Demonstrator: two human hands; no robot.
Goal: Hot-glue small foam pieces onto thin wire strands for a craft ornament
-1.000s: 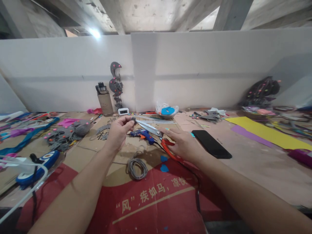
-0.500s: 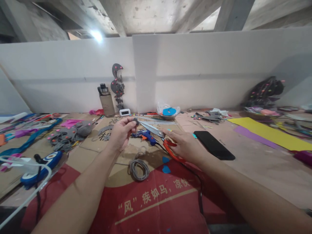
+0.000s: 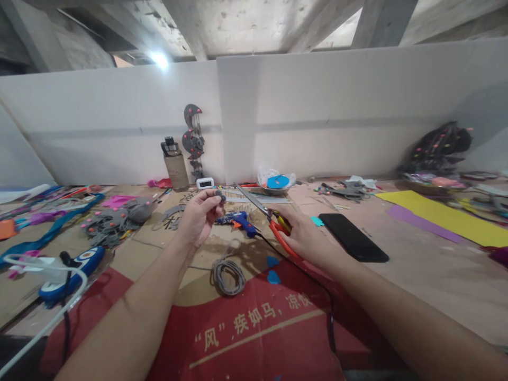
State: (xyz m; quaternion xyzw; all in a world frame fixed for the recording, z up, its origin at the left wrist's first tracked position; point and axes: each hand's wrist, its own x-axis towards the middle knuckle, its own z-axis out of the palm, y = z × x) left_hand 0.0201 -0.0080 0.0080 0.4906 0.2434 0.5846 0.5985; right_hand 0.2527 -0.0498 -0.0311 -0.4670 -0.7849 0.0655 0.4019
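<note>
Between the thumb and fingers of my left hand (image 3: 200, 218) is a small dark grey piece (image 3: 220, 196), perhaps felt; its exact shape is too small to tell. My right hand (image 3: 299, 230) grips scissors (image 3: 257, 203) by their orange-red handles, the blades pointing up and left, apart from the grey piece. Below and between the hands lies a blue glue gun (image 3: 244, 222) with a black cord. A coil of grey cord (image 3: 228, 276) rests on the cardboard nearer to me, beside two small blue pieces (image 3: 273, 277).
A black phone (image 3: 353, 237) lies right of my right hand, with yellow sheet (image 3: 444, 214) beyond. Grey felt pieces (image 3: 115, 219) and a blue-and-white power strip (image 3: 71, 275) are at left. A bottle (image 3: 175, 166) and a bowl (image 3: 277, 185) stand along the back.
The scissor blades have swung away from the small grey piece, now pointing further up and right of it. My left hand still pinches the piece in nearly the same place.
</note>
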